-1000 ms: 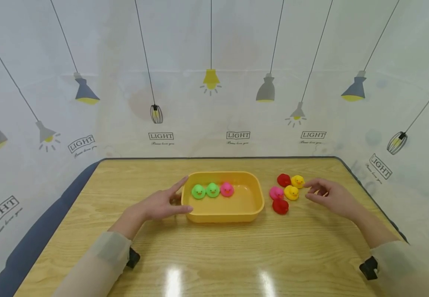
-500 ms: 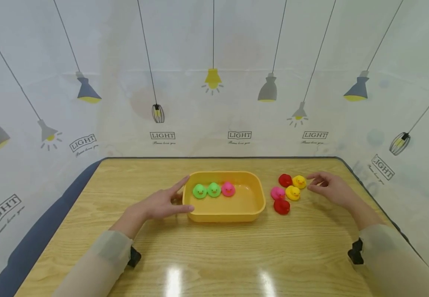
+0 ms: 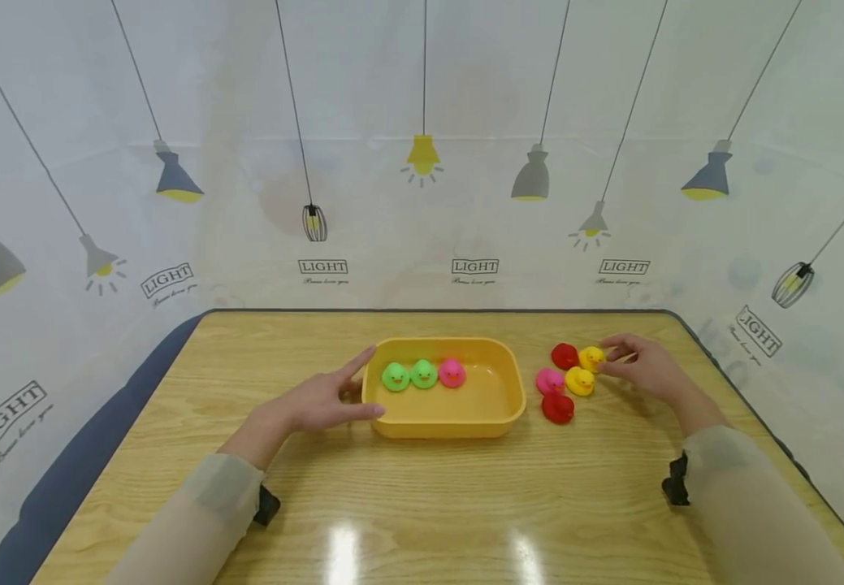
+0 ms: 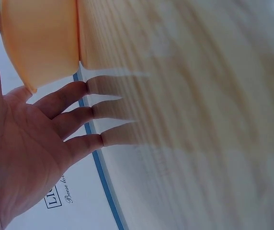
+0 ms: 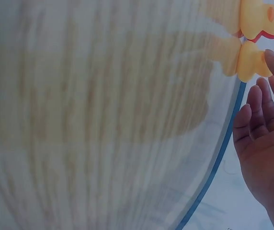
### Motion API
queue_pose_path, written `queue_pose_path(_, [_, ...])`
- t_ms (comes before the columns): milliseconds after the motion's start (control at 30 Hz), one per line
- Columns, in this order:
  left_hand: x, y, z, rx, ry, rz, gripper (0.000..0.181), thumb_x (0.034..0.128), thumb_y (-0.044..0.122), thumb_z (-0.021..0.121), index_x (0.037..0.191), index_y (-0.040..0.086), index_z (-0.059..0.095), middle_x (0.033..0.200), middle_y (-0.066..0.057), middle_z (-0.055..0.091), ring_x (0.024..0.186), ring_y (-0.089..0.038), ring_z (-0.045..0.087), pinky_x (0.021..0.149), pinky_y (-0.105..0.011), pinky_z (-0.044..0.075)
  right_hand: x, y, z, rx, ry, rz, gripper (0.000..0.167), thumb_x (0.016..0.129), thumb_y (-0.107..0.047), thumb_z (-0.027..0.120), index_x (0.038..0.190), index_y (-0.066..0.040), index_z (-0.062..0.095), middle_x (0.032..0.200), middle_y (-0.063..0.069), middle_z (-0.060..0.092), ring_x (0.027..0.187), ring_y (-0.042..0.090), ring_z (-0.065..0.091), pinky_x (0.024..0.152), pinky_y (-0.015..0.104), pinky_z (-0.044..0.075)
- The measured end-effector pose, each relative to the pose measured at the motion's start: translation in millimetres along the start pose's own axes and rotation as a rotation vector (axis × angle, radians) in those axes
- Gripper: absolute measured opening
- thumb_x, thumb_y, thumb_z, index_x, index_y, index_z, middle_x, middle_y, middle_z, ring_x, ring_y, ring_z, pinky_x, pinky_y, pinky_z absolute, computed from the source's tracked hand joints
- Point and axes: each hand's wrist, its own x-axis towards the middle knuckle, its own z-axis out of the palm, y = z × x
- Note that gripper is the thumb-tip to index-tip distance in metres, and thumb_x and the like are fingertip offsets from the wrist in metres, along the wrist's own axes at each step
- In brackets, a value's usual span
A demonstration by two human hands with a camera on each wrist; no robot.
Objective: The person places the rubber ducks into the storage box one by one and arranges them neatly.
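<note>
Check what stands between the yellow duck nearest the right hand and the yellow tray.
The farther red duck stands between that yellow duck and the tray, as does the tray's raised right wall.

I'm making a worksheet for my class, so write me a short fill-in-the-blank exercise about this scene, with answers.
1. The tray holds a pink duck and ____ green ducks.
2. The left hand touches the tray's near rim with its ____.
3. The duck nearest the right hand is ____.
4. The backdrop repeats the large printed word ____.

Missing words: two; thumb; yellow; LIGHT.
</note>
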Motion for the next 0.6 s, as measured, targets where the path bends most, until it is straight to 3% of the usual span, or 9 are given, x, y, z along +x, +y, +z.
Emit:
queue_pose_path(233, [2.6, -2.3, 0.2, 0.004, -0.003, 0.003, 0.108, 0.0915, 0.085, 0.066, 0.173, 0.055, 0.0, 0.168, -0.014, 0.054, 0.161, -0.048, 0.041, 0.13, -0.073, 0.028, 4.2, 0.9, 4.6, 0.031, -0.011, 0.029, 0.065, 0.104, -0.038, 0.079, 0.15, 0.003, 0.057, 0.13, 0.024, 0.065, 0.104, 0.029, 0.064, 0.079, 0.029, 0.058])
queue_pose_path(600, [3.3, -2.7, 0.0, -0.005, -0.002, -0.005, 0.108, 0.0912, 0.085, 0.066, 0.172, 0.057, 0.001, 0.167, -0.014, 0.055, 0.16, -0.048, 0.041, 0.13, -0.073, 0.029, 5.8, 5.6, 8.5, -0.012, 0.012, 0.038, 0.061, 0.106, -0.038, 0.075, 0.15, 0.001, 0.058, 0.129, 0.023, 0.066, 0.106, 0.031, 0.064, 0.08, 0.028, 0.057])
